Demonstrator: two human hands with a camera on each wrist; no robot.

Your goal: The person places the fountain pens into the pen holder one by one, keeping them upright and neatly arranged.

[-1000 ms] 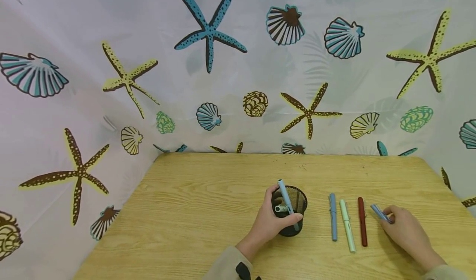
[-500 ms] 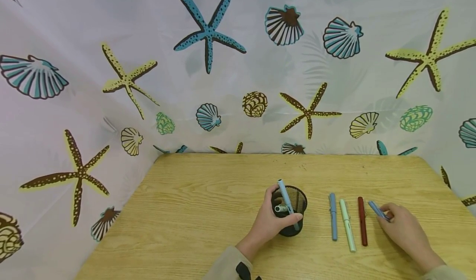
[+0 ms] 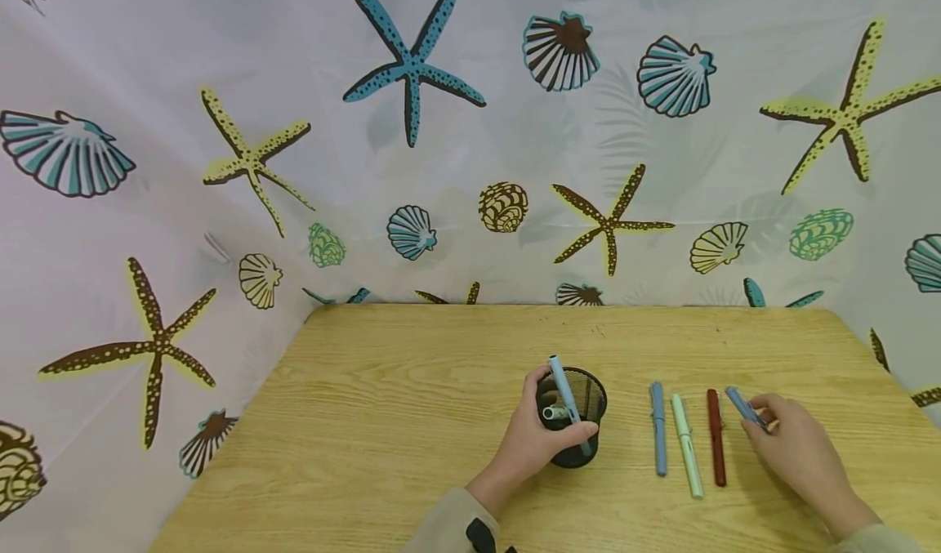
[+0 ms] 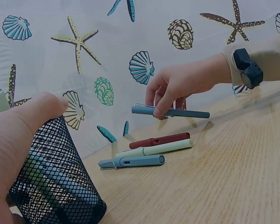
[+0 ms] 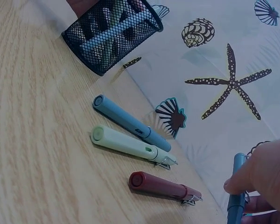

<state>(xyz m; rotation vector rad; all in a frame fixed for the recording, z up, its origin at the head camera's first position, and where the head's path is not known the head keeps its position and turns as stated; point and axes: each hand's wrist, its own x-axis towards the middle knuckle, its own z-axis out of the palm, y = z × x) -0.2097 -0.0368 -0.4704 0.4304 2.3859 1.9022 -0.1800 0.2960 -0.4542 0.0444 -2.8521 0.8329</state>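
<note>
My left hand [image 3: 540,429] grips a black mesh pen cup [image 3: 594,398] round its side. Inside the cup stands a light blue pen [image 3: 563,383], leaning, beside a pale pen [image 3: 555,412]. To the right, my right hand [image 3: 797,451] pinches a blue pen [image 3: 744,404] between thumb and fingers, held above the table in the left wrist view. Three capped pens lie side by side between the hands: a blue pen [image 3: 658,429], a pale green pen [image 3: 688,447] and a dark red pen [image 3: 716,439]. The right hand is nearest the red one.
The wooden table [image 3: 382,390] runs back to a white curtain [image 3: 470,144] printed with starfish and shells. The curtain also rises along the left and right sides. A dark device is strapped to the right wrist [image 4: 249,70].
My right hand has shifted slightly left and away from me with the blue pen, toward the red pen. The left hand and the cup have stayed in place.
</note>
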